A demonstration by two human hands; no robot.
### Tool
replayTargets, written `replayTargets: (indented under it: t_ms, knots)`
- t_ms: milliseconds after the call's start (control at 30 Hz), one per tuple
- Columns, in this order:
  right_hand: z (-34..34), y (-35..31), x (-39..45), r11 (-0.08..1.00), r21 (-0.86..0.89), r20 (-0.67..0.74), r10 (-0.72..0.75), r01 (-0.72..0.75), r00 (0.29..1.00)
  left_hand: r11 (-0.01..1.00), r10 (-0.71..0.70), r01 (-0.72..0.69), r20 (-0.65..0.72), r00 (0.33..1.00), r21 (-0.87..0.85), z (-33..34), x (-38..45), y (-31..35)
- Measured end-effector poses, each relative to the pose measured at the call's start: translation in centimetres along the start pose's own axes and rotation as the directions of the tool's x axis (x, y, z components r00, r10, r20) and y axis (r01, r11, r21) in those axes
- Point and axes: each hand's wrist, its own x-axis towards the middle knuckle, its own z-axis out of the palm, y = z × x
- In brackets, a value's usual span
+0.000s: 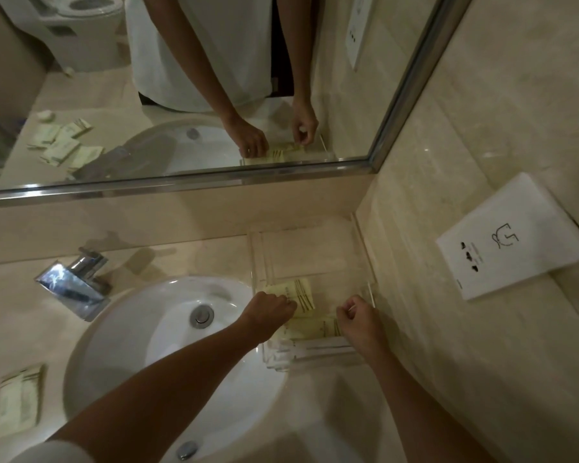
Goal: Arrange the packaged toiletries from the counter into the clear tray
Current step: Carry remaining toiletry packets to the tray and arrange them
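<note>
packet print (pixel 303 297) too small to read, counter packets (pixel 19 401) blurred, fingertips hidden under curled hands

The clear tray (pixel 310 252) sits in the counter's right corner beside the sink. Pale yellow flat packets (pixel 303 294) lie inside its near half — more packets (pixel 19 401) wait at far left.

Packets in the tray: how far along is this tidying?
Partly done. A few packets already lie in the clear tray. Both the left hand and right hand are in it, adjusting them. Left to do: a pile waits on the counter left of the sink.
</note>
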Motion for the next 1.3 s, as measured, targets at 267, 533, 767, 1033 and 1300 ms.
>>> replayTargets:
  t_ms: [267,533,767,1033,1300]
  knots:
    - [0.1,-0.4,0.2,1.0,-0.013,0.021,0.01,-0.01,1.0,0.995,-0.084,0.083,0.0,0.997,-0.061,-0.6,0.4,0.5]
    - [-0.3,-0.9,-0.1,1.0,-0.005,0.001,0.013,-0.013,1.0,0.992,-0.104,0.104,0.0,0.995,-0.077,-1.1,-0.1,0.6]
    - [0.1,-3.5,-0.6,0.999,-0.05,0.042,-0.019,0.021,0.999,0.977,-0.183,0.187,0.04,0.982,-0.101,-0.5,-4.0,-1.0]
    - [2.9,-9.3,-2.7,0.945,-0.242,0.203,-0.171,0.219,0.964,0.873,-0.43,0.426,0.04,0.902,-0.235,0.7,-11.3,-4.9]
    - [8.5,-16.6,-7.8,0.811,-0.38,0.417,-0.278,0.444,0.865,0.789,-0.565,0.547,0.02,0.825,-0.279,2.6,-20.9,-8.1]
